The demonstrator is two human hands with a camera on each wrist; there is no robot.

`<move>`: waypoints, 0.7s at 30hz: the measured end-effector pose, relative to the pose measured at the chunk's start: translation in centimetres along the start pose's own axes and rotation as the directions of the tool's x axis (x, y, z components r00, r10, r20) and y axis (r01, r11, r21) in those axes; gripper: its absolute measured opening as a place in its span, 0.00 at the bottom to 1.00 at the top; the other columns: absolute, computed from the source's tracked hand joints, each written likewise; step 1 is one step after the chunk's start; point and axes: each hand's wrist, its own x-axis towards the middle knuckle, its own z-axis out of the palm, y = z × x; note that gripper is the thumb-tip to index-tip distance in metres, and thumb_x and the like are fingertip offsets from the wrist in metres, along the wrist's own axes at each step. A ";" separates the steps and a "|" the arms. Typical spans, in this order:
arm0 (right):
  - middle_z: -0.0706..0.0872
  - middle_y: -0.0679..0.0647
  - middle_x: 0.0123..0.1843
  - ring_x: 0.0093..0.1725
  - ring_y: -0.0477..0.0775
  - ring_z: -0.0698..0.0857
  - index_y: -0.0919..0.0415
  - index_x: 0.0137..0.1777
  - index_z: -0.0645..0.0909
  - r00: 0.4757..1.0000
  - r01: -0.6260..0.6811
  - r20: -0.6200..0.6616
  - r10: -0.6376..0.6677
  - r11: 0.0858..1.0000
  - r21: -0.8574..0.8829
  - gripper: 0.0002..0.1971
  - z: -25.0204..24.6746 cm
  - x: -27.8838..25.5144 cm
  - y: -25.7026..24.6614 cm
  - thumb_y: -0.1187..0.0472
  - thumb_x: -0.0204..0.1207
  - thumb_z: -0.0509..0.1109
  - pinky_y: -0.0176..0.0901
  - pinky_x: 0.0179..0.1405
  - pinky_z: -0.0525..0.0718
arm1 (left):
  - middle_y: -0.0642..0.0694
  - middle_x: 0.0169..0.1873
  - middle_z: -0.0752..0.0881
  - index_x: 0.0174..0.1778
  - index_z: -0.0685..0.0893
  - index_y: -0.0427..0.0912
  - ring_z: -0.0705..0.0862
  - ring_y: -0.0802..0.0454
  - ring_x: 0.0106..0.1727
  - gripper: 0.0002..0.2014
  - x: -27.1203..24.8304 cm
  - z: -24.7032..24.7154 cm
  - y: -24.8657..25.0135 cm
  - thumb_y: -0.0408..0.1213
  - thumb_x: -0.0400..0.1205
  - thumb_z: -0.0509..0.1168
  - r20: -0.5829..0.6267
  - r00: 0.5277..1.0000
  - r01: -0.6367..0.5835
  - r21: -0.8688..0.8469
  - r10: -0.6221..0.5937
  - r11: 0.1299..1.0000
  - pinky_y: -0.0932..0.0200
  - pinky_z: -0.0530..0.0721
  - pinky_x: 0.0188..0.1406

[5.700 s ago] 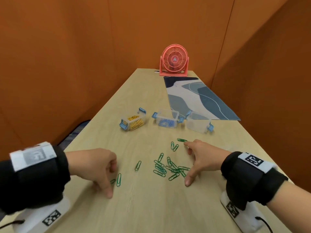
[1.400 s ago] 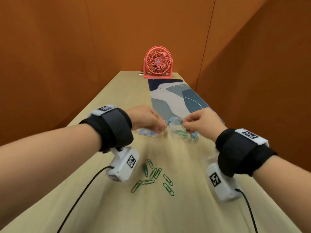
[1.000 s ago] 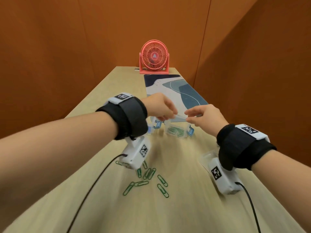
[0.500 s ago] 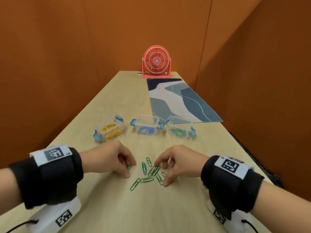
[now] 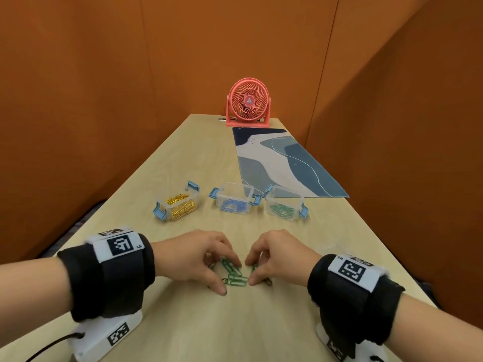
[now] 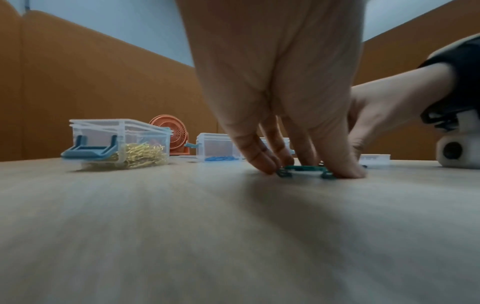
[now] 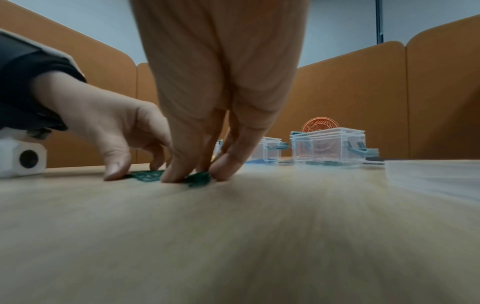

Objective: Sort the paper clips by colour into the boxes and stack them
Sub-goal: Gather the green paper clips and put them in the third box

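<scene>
Several green paper clips (image 5: 235,278) lie bunched on the wooden table close to me. My left hand (image 5: 225,276) pinches them from the left with thumb and curled fingers; the left wrist view shows the clips (image 6: 285,172) between its fingertips (image 6: 265,167). From the right, my right hand (image 5: 254,270) pinches the same bunch (image 7: 145,175). Further back stand three open clear boxes with blue latches. The left box (image 5: 179,205) holds yellow clips, the middle box (image 5: 235,201) blue clips, and the right box (image 5: 285,206) green clips.
A blue-and-white mat (image 5: 282,163) lies behind the boxes on the right. At the far end of the table stands a pink fan (image 5: 248,105). Orange partition walls enclose the table. A clear lid (image 6: 374,162) lies flat to the right of my hands.
Both hands came back from the green box to the loose green clips near me. Since half a second ago they have drawn closer together and pushed the spread clips into one bunch.
</scene>
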 end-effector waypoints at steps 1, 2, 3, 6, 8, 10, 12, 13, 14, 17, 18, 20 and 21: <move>0.81 0.42 0.32 0.31 0.37 0.77 0.60 0.50 0.89 1.000 0.009 0.003 -0.009 1.000 0.014 0.14 0.0 0.0 0.0 0.61 0.64 0.81 0.19 0.27 0.72 | 0.62 0.57 0.78 0.61 0.83 0.62 0.75 0.70 0.47 0.20 -0.2 0.0 -0.1 0.51 0.72 0.74 -0.016 1.000 -0.010 -0.017 0.010 1.000 0.78 0.73 0.48; 0.85 0.45 0.34 0.30 0.38 0.78 0.60 0.48 0.89 1.000 0.017 0.004 -0.017 1.000 0.021 0.11 0.0 0.0 0.0 0.63 0.65 0.80 0.18 0.28 0.73 | 0.61 0.55 0.80 0.58 0.85 0.61 0.77 0.68 0.46 0.16 -0.4 0.0 -0.1 0.49 0.73 0.73 -0.030 0.999 -0.014 -0.028 0.013 1.000 0.76 0.75 0.48; 0.87 0.48 0.37 0.30 0.38 0.78 0.60 0.47 0.89 1.000 0.023 -0.001 -0.023 1.000 0.017 0.10 0.1 0.0 0.0 0.63 0.66 0.79 0.19 0.29 0.74 | 0.61 0.54 0.81 0.57 0.86 0.61 0.78 0.67 0.47 0.14 -0.5 0.1 -0.2 0.47 0.74 0.73 -0.041 0.999 -0.011 -0.034 0.010 0.999 0.74 0.76 0.50; 0.82 0.44 0.41 0.35 0.38 0.76 0.56 0.53 0.88 0.999 0.038 -0.010 -0.038 0.999 -0.032 0.16 0.0 -0.4 -0.1 0.56 0.65 0.80 0.22 0.34 0.73 | 0.63 0.58 0.78 0.60 0.83 0.63 0.77 0.66 0.54 0.20 -1.0 -0.2 -0.5 0.52 0.71 0.74 -0.053 0.999 0.007 -0.020 -0.008 1.000 0.76 0.75 0.50; 0.79 0.45 0.51 0.44 0.40 0.77 0.50 0.61 0.84 0.999 0.039 0.019 -0.038 0.997 -0.064 0.27 -0.3 -1.0 0.2 0.50 0.60 0.83 0.29 0.44 0.75 | 0.66 0.63 0.73 0.67 0.76 0.66 0.75 0.65 0.60 0.31 -1.4 -0.5 -0.9 0.56 0.67 0.75 -0.025 0.998 0.058 -0.032 -0.059 0.998 0.76 0.73 0.52; 0.77 0.44 0.60 0.53 0.43 0.77 0.45 0.66 0.80 0.997 0.021 0.071 -0.017 0.998 -0.065 0.34 -0.6 -1.5 0.8 0.49 0.57 0.84 0.34 0.52 0.76 | 0.67 0.64 0.70 0.70 0.73 0.67 0.72 0.66 0.62 0.35 -2.0 -0.5 -1.3 0.56 0.66 0.76 0.033 0.996 0.088 -0.048 -0.087 0.995 0.77 0.72 0.54; 0.77 0.42 0.62 0.53 0.41 0.76 0.44 0.65 0.80 0.994 0.017 0.109 -0.011 0.999 -0.050 0.33 -0.9 -1.8 1.4 0.52 0.57 0.84 0.31 0.50 0.74 | 0.67 0.63 0.71 0.68 0.75 0.67 0.73 0.71 0.56 0.31 -2.2 -0.3 -1.4 0.55 0.68 0.75 0.039 0.998 0.061 -0.044 -0.059 0.997 0.77 0.72 0.53; 0.78 0.43 0.60 0.51 0.40 0.77 0.45 0.63 0.82 0.994 0.020 0.105 -0.016 0.999 -0.041 0.30 -1.0 -1.8 1.6 0.54 0.58 0.84 0.28 0.48 0.75 | 0.66 0.61 0.74 0.66 0.78 0.67 0.74 0.72 0.52 0.28 -2.2 -0.1 -1.2 0.54 0.69 0.75 0.025 0.999 0.039 -0.048 -0.038 0.998 0.77 0.73 0.52; 0.81 0.44 0.56 0.47 0.40 0.78 0.46 0.60 0.85 0.996 0.026 0.088 -0.023 0.999 -0.036 0.26 -1.1 -1.6 1.8 0.56 0.59 0.83 0.27 0.45 0.75 | 0.64 0.59 0.76 0.63 0.81 0.65 0.75 0.70 0.49 0.24 -2.0 0.0 -1.0 0.52 0.70 0.75 0.006 1.000 0.021 -0.059 -0.021 0.998 0.76 0.74 0.50; 0.82 0.43 0.39 0.39 0.41 0.80 0.54 0.51 0.89 0.998 0.050 0.047 -0.048 0.998 -0.032 0.14 -1.1 -1.3 1.5 0.61 0.64 0.81 0.22 0.38 0.75 | 0.59 0.50 0.84 0.54 0.89 0.57 0.80 0.64 0.47 0.15 -1.4 0.1 -0.5 0.45 0.71 0.76 -0.055 0.998 0.002 -0.094 -0.007 0.996 0.70 0.80 0.50; 0.82 0.42 0.36 0.36 0.40 0.80 0.57 0.49 0.90 0.997 0.069 0.046 -0.067 0.997 -0.043 0.11 -1.1 -1.2 1.4 0.62 0.66 0.79 0.21 0.35 0.75 | 0.58 0.47 0.85 0.52 0.90 0.55 0.81 0.63 0.46 0.13 -1.2 0.0 -0.4 0.43 0.72 0.76 -0.067 0.998 -0.001 -0.099 -0.005 0.995 0.69 0.80 0.49; 0.81 0.41 0.34 0.34 0.39 0.79 0.59 0.47 0.90 0.993 0.110 0.050 -0.107 0.991 -0.073 0.07 -0.9 -1.2 1.2 0.62 0.70 0.76 0.19 0.33 0.74 | 0.57 0.44 0.86 0.50 0.91 0.51 0.82 0.61 0.44 0.10 -1.0 0.0 -0.2 0.44 0.73 0.74 -0.063 0.998 0.001 -0.082 -0.006 0.997 0.69 0.81 0.47; 0.81 0.42 0.35 0.33 0.38 0.79 0.59 0.47 0.89 0.992 0.121 0.048 -0.118 0.989 -0.083 0.06 -0.9 -1.3 1.2 0.61 0.71 0.75 0.19 0.33 0.73 | 0.56 0.44 0.86 0.51 0.90 0.50 0.81 0.61 0.44 0.10 -0.8 0.1 -0.1 0.45 0.75 0.73 -0.048 0.999 0.011 -0.045 -0.013 0.999 0.69 0.80 0.46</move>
